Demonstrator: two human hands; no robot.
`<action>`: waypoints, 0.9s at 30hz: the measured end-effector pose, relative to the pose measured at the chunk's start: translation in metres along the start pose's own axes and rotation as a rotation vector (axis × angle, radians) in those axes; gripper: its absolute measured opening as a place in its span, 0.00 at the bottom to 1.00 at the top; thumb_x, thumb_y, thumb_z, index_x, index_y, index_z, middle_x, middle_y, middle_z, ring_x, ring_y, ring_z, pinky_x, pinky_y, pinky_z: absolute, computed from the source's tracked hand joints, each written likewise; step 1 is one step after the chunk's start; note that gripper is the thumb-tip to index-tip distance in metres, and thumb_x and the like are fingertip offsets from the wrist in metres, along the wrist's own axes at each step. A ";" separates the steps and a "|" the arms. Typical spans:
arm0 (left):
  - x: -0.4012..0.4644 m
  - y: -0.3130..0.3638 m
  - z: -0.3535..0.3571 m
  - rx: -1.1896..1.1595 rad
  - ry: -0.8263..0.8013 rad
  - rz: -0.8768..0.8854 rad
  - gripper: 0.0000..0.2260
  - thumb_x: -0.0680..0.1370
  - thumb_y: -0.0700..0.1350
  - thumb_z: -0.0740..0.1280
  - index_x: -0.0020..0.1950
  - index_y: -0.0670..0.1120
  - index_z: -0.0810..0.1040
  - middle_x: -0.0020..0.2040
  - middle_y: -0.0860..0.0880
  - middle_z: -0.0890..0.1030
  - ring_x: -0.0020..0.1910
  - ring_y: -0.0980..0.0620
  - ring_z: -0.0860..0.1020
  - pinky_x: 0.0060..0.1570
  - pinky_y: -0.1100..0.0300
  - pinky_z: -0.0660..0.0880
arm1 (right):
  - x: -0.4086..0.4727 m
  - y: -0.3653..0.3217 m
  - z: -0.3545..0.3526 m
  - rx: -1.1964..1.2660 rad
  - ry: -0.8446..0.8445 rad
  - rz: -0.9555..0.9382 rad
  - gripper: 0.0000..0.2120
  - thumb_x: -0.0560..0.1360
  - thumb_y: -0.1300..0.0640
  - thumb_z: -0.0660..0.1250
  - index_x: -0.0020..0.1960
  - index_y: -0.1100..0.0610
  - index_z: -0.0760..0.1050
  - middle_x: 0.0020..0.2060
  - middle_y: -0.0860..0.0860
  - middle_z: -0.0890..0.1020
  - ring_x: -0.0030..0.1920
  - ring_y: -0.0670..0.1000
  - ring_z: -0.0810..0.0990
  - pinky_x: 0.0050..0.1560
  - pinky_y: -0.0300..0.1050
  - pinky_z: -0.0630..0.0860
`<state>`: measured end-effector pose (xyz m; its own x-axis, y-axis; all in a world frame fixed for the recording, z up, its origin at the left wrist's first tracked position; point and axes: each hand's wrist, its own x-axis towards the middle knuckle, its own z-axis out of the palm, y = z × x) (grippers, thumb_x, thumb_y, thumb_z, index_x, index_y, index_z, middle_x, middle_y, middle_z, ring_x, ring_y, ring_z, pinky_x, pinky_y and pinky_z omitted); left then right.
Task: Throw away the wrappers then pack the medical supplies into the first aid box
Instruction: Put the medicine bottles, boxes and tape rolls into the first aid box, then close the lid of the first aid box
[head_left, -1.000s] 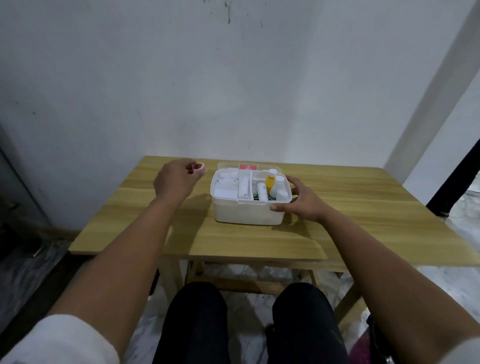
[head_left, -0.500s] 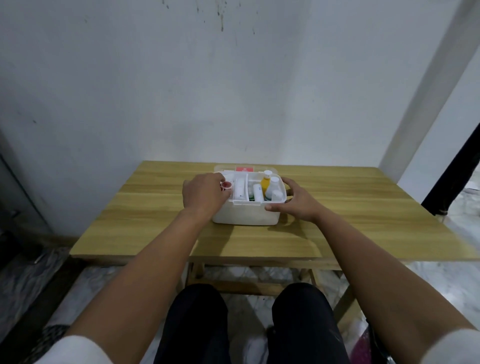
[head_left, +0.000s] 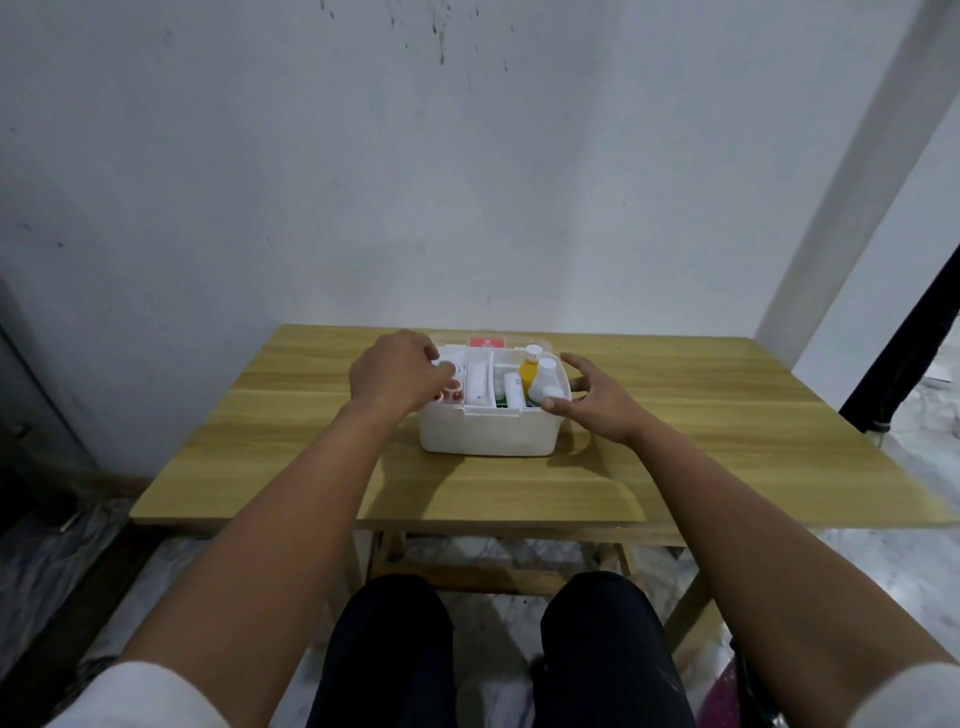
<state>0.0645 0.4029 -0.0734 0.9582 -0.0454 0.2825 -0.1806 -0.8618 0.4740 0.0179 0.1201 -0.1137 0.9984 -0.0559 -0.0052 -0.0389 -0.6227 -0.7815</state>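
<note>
An open white first aid box (head_left: 485, 434) stands mid-table, its lid with a red label (head_left: 487, 342) lying behind it. Inside are a yellow bottle (head_left: 529, 370), a white bottle (head_left: 545, 370), a white tube (head_left: 514, 392) and a wrapped white roll (head_left: 478, 384). My left hand (head_left: 395, 376) is over the left compartment, fingertips closed on a small white tape roll (head_left: 445, 370), above other red-cored rolls (head_left: 451, 388). My right hand (head_left: 592, 402) clasps the box's right end, thumb on the front rim.
The wooden table (head_left: 311, 431) stands against a white wall, its front edge just beyond my knees. A dark pole or cloth (head_left: 904, 364) hangs at the right. The floor around is marbled tile.
My left hand has carried the small tape roll from left of the box to over its left compartment and lowered it in. My right hand has stayed on the box's right end.
</note>
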 end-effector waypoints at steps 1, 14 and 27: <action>0.004 -0.003 0.000 -0.058 0.032 -0.039 0.12 0.71 0.56 0.66 0.50 0.55 0.84 0.45 0.59 0.83 0.46 0.53 0.81 0.43 0.58 0.77 | 0.002 -0.001 -0.001 0.022 0.014 0.007 0.61 0.58 0.23 0.74 0.83 0.47 0.57 0.63 0.51 0.78 0.62 0.54 0.80 0.65 0.56 0.77; 0.084 -0.032 0.041 -0.709 -0.338 -0.539 0.36 0.74 0.73 0.62 0.67 0.45 0.76 0.60 0.47 0.81 0.55 0.44 0.79 0.46 0.52 0.75 | 0.080 -0.030 -0.007 0.424 0.122 0.360 0.48 0.72 0.21 0.59 0.75 0.57 0.72 0.58 0.50 0.80 0.59 0.56 0.79 0.53 0.54 0.76; 0.109 -0.014 0.031 -0.926 -0.359 -0.499 0.40 0.69 0.77 0.63 0.66 0.46 0.78 0.56 0.49 0.84 0.55 0.45 0.82 0.63 0.42 0.75 | 0.114 -0.037 -0.002 0.474 0.242 0.314 0.42 0.71 0.22 0.62 0.68 0.56 0.77 0.58 0.49 0.86 0.54 0.53 0.84 0.55 0.54 0.79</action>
<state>0.1785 0.3946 -0.0755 0.9511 -0.0711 -0.3006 0.2910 -0.1201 0.9491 0.1328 0.1346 -0.0840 0.9023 -0.3909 -0.1819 -0.2522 -0.1365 -0.9580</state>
